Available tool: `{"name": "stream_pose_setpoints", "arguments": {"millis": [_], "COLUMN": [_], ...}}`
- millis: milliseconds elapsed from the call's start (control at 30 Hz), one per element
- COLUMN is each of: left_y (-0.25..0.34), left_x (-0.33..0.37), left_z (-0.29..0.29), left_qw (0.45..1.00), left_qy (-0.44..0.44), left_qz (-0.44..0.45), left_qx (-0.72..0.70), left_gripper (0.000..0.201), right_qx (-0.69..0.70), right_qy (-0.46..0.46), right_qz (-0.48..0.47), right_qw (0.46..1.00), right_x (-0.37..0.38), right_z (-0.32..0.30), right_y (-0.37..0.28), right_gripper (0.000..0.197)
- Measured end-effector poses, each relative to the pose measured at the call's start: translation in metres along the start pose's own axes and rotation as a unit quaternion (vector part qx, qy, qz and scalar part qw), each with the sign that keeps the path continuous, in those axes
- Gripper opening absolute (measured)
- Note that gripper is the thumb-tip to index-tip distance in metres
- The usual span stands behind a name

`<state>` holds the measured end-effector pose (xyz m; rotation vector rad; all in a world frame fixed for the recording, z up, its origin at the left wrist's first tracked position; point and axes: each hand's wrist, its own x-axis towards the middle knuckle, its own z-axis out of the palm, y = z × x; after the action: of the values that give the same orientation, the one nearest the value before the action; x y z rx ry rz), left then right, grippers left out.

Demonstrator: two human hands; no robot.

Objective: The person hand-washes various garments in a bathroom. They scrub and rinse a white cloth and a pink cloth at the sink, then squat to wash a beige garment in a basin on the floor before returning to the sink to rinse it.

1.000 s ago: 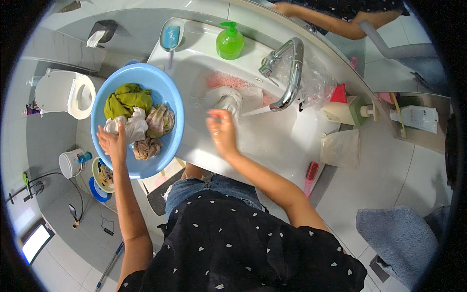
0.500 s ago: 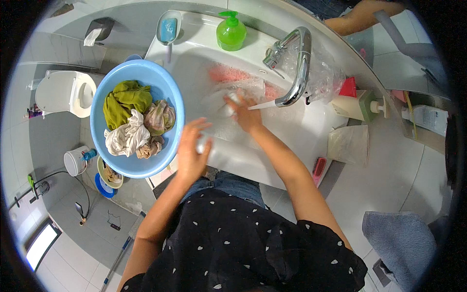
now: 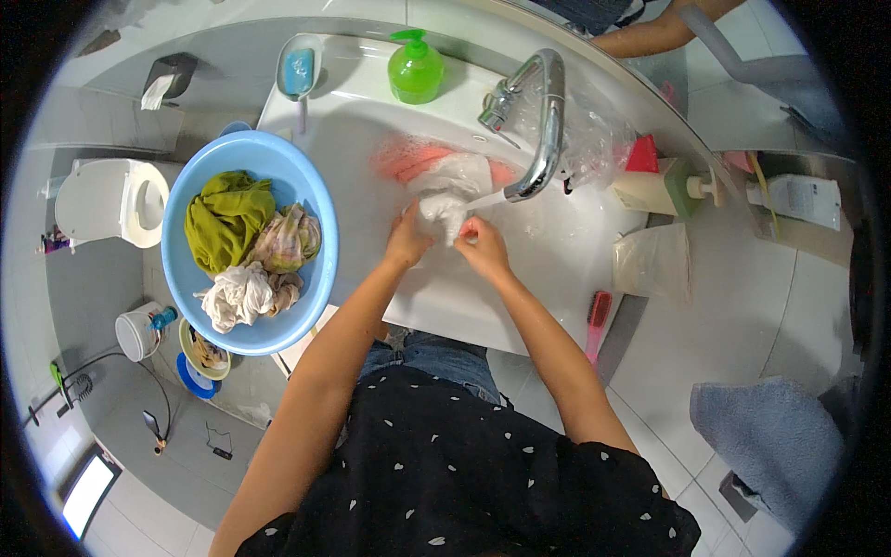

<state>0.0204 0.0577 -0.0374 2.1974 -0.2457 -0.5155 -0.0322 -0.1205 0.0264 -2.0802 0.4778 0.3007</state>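
A wet white cloth (image 3: 450,190) lies bunched in the white sink (image 3: 348,139), under water running from the chrome faucet (image 3: 549,121). My left hand (image 3: 408,239) is curled at the cloth's left edge, gripping it. On the near right edge, my right hand (image 3: 483,247) pinches the cloth between thumb and fingers. Behind it, a coral-pink cloth (image 3: 413,160) lies soaking in sudsy water. The lower part of the white cloth hangs between my two hands.
Left of the sink is a light blue basin (image 3: 327,269) with green, white and patterned cloths. A green soap pump bottle (image 3: 415,72) and a scoop holding blue soap (image 3: 299,72) stand on the back rim. A pink brush (image 3: 597,325) rests at the right edge.
My left hand has moved from beside the basin into the sink and taken hold of the white cloth. My right hand has drawn nearer, and the cloth is lifted into the stream.
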Motion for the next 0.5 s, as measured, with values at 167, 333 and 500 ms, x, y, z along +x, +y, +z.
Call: {"name": "stream_pose_setpoints", "arguments": {"millis": [167,333,500], "left_y": [0.027,0.095,0.139], "left_x": [-0.002,-0.024,-0.050], "left_z": [-0.021,-0.053,-0.087], "left_qw": [0.991,0.993,0.968], "left_qy": [0.007,0.092,0.048], "left_qz": [-0.125,0.062,0.026], "left_qx": [-0.042,-0.040,-0.245], "left_gripper": [0.035,0.016,0.012], "right_qx": [0.003,-0.114,0.115], "right_qy": [0.066,0.077,-0.037], "right_qz": [-0.003,-0.107,-0.045], "right_qw": [0.998,0.985,0.992], "right_x": [-0.019,-0.007,-0.013], "right_z": [-0.004,0.015,-0.016], "right_y": [0.017,0.013,-0.004], "right_gripper": [0.047,0.050,0.035]}}
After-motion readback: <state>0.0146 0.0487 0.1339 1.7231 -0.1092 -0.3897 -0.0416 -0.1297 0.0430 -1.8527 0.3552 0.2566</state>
